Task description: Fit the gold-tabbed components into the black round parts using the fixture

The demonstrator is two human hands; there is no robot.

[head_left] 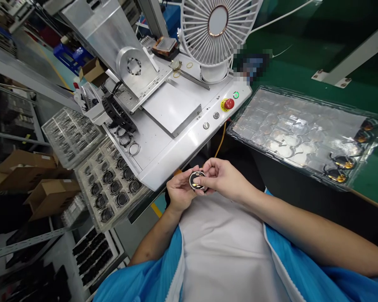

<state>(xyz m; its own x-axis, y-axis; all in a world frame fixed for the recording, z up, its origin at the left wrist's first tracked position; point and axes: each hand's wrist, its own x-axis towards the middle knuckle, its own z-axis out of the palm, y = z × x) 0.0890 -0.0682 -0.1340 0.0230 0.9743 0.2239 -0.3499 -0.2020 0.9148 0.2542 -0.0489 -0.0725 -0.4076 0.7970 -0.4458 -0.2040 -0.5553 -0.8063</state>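
My left hand [180, 191] holds a round watch case [193, 176] with a silvery rim and a dark inside that shows gold-coloured parts. Bent over the same watch case, my right hand [222, 178] presses its thumb onto the inner face, while its other fingers curl at the far rim. Both hands are close in front of my chest, just off the front edge of the white machine [164, 163]. The underside of the watch case is hidden by my fingers.
Left of the machine, a clear tray [82, 178] carries several watch cases; rings [134, 148] lie on the machine's corner. A red stop button [229, 103] and a white fan [219, 25] stand ahead. At right, a film-covered tray [271, 155] holds dark parts with orange bits.
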